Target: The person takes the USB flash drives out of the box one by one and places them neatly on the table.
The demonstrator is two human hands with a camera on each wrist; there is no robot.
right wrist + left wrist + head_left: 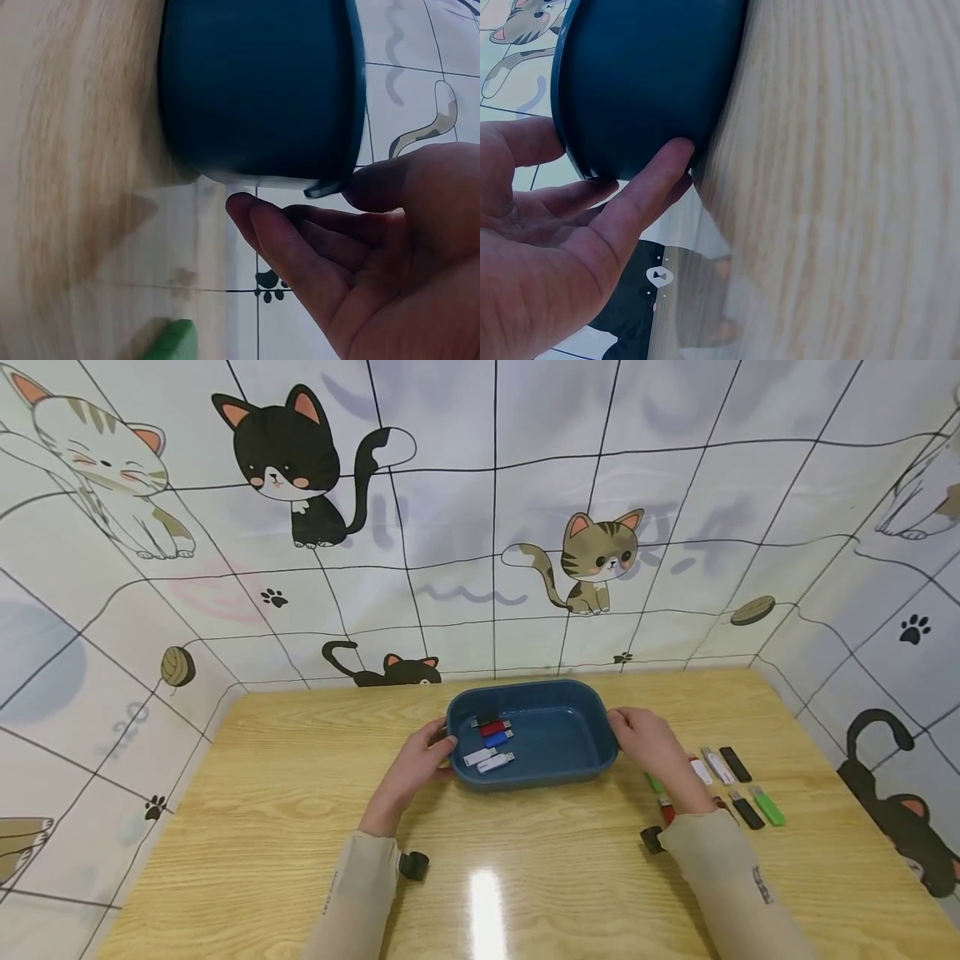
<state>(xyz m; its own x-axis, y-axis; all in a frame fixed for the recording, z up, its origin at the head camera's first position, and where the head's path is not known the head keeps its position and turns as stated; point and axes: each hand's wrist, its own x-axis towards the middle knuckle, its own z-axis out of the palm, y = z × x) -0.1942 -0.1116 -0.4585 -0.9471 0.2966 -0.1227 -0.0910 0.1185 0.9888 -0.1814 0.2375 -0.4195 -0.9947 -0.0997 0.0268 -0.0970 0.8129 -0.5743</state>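
A dark blue plastic basin (540,779) stands near the back middle of the wooden table. Inside it, at the left, lie several USB sticks: a black one, a red one (494,727), a blue one (498,739) and white ones (495,762). My left hand (412,764) holds the basin's left end, thumb at the rim and fingers (652,176) against the outer wall. At the opposite end my right hand (648,739) grips the rim, its thumb on the edge and the other fingers (281,232) curled below it.
More USB sticks lie on the table to the right, including a green one (768,807), black ones (735,764) and a white one (717,766). My right forearm partly covers that group. A cat-patterned cloth (465,527) encloses the table's back and sides.
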